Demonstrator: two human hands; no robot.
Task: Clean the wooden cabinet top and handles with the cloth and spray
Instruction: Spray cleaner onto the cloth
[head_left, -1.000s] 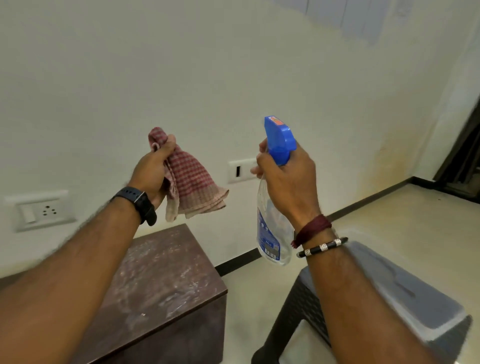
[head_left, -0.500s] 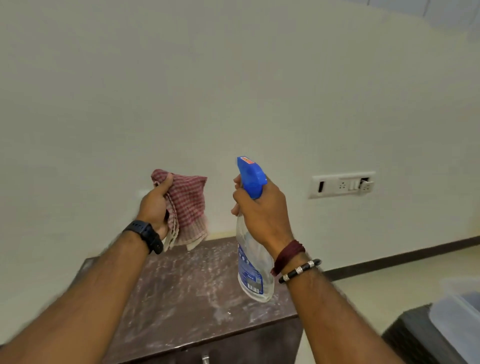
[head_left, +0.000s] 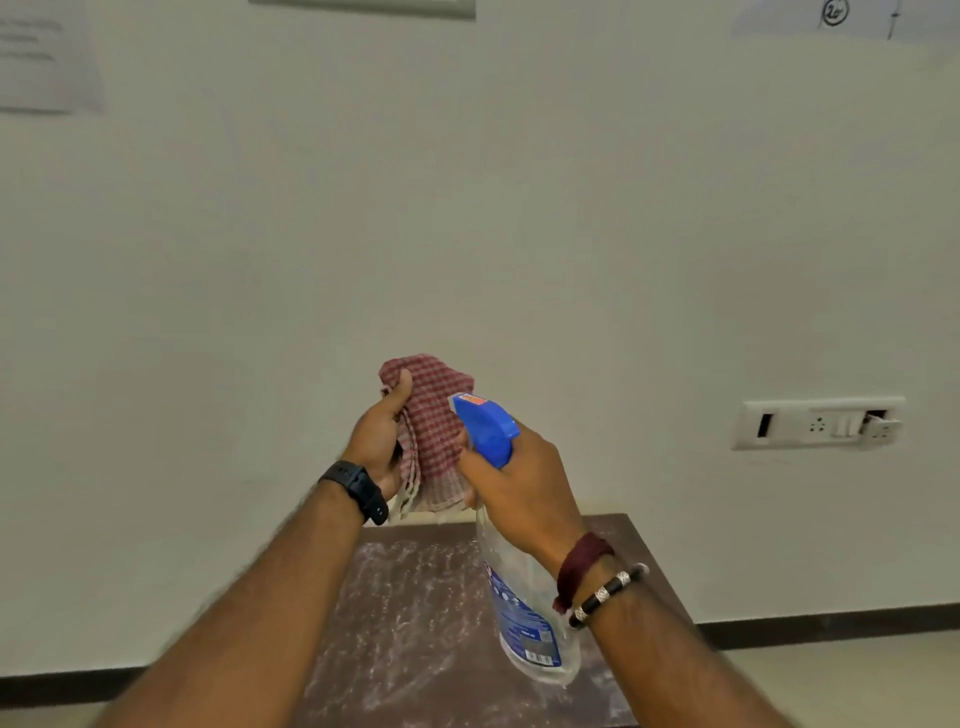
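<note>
My left hand (head_left: 378, 441) grips a bunched red-checked cloth (head_left: 434, 431) held up in front of the wall. My right hand (head_left: 519, 483) holds a clear spray bottle (head_left: 524, 618) by its neck, with the blue trigger head (head_left: 485, 426) pointing left, right against the cloth. Below both hands lies the dark wooden cabinet top (head_left: 415, 623), streaked with pale dust. The cabinet's handles are out of sight.
A plain cream wall fills most of the view. A white switch and socket plate (head_left: 818, 423) is mounted on the wall to the right. A dark skirting strip (head_left: 831, 626) runs along the floor. Paper sheets hang at the upper left (head_left: 47, 57).
The view has swung so the cabinet now sits centred below my hands. My hands have come together, bringing the spray head up against the cloth.
</note>
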